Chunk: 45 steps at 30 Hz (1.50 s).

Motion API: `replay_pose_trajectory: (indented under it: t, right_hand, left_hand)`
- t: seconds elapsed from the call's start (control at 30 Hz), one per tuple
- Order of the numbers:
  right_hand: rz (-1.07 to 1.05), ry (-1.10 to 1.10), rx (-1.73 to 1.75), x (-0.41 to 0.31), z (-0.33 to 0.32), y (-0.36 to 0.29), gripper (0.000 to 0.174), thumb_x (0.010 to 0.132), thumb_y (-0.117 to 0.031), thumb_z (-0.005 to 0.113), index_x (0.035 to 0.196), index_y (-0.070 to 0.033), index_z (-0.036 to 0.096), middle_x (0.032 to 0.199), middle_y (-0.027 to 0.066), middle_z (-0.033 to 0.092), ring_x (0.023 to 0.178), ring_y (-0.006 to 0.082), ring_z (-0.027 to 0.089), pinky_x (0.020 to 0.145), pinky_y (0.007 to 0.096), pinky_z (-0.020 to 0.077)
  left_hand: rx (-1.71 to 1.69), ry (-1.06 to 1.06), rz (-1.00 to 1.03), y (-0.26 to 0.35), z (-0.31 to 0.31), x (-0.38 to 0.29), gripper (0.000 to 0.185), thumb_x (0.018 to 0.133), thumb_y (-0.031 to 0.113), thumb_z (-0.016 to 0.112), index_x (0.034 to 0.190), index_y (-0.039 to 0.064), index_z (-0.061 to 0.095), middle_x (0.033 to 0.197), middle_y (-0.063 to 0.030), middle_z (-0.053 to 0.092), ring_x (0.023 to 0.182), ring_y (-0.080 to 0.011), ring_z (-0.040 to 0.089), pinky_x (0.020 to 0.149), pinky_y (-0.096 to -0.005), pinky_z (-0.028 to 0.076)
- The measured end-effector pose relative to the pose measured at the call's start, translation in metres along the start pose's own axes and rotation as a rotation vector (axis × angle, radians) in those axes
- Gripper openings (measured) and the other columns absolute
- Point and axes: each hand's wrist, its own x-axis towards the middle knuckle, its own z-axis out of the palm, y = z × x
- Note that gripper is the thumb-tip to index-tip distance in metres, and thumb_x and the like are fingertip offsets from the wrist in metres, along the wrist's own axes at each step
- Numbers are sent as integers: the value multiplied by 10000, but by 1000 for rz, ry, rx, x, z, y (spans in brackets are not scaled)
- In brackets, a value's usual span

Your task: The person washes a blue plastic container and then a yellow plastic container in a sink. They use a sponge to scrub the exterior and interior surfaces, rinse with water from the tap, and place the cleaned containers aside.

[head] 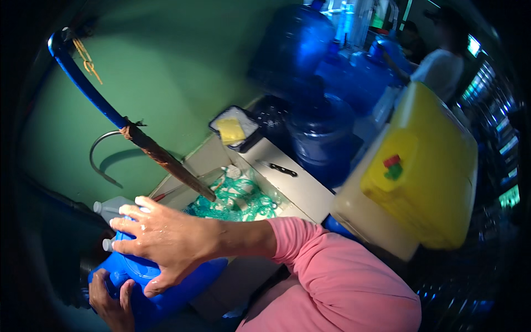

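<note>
A blue plastic water container (182, 282) lies at the lower left, tilted on the edge of a sink or basin. My right hand (166, 240) is wet and spreads over its top, fingers apart, thumb pointing down its side. My left hand (112, 294) curls around a moulded part of the same container, lower down and to the left, its fingertips against the plastic. Two pale capped necks, one on a clear bottle (114, 207), show just beyond my right hand's fingers. The container's underside and its far side are hidden.
Green netting (244, 199) lies in the basin below a wrapped blue hose (166, 159). A knife (283, 169) rests on the white ledge near a tray with a yellow sponge (231, 131). Yellow jug (431, 174) at right; large blue water bottles (323, 145) and a person (439, 70) behind.
</note>
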Motion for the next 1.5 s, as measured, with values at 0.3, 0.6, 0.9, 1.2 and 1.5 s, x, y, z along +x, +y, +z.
replay_pose_trajectory:
  t: [0.3, 0.6, 0.9, 1.2, 1.5]
  right_hand:
    - [270, -36, -689, -47, -74, -126, 749, 765, -732, 635, 1027, -38, 741, 1093, 173, 692, 1094, 341, 637, 918, 480, 473]
    - [765, -205, -667, -86, -109, -255, 556, 710, -229, 707, 1193, 31, 619, 1100, 208, 689, 1058, 362, 670, 888, 450, 555]
    - [1262, 54, -848, -181, -84, -417, 589, 667, -164, 780, 1224, -64, 617, 1041, 156, 688, 965, 379, 669, 875, 449, 524]
    - [2016, 474, -773, -374, -40, -604, 537, 667, -190, 732, 1165, -18, 629, 1073, 206, 701, 1015, 382, 687, 911, 453, 539]
    - [2371, 416, -461, -703, 113, -597, 585, 688, -255, 719, 1249, -113, 641, 1193, 176, 685, 1128, 371, 636, 1000, 538, 432]
  left_hand:
    - [-558, 35, 232, 35, 19, 45, 718, 813, 519, 795, 1250, 41, 485, 1014, -181, 580, 967, -322, 586, 914, -460, 479]
    - [-1063, -184, 610, 165, -11, 20, 723, 812, 202, 819, 1379, 123, 377, 1083, -160, 654, 922, -250, 653, 837, -374, 505]
    - [-1222, -138, 1599, 291, -73, -47, 648, 792, 211, 836, 1331, 97, 494, 1267, -193, 599, 1159, -354, 600, 991, -456, 481]
    - [-1398, -3, 1802, 407, -40, -112, 477, 764, 293, 833, 1109, 50, 612, 1324, -234, 593, 1203, -438, 590, 1017, -560, 464]
    - [-601, -1058, 1634, 466, 147, -225, 379, 862, 324, 746, 1079, 21, 684, 1125, -203, 692, 1038, -392, 668, 888, -469, 534]
